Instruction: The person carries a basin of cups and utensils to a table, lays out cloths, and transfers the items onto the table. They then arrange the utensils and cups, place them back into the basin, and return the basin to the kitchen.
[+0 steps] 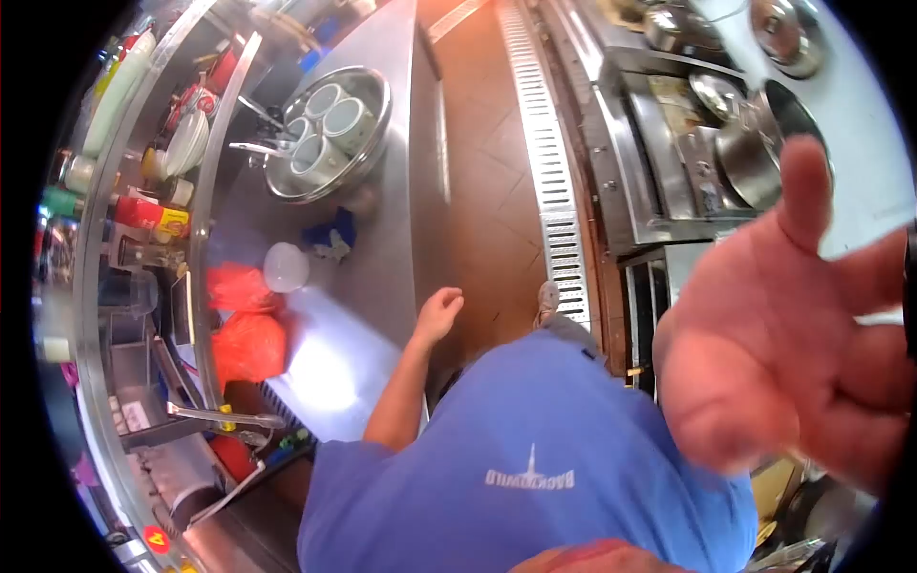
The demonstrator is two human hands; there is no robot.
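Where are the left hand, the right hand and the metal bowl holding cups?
Left hand (439,316): head view, its middle.
Right hand (764,334): head view, palm.
Metal bowl (357,167): head view, inner wall.

cups sit in a metal bowl near, perhaps, a cloth.

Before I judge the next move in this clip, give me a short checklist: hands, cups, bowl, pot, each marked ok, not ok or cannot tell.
1. Left hand free: ok; nothing shows in it.
2. Right hand free: cannot tell; the palm shows bare and the thumb is spread, but the view's edge cuts off part of the hand.
3. Cups inside the bowl: ok; four show within its rim.
4. Bowl set on the counter: ok; it rests on the steel top.
5. Pot in full view: not ok; the right thumb hides part of it.
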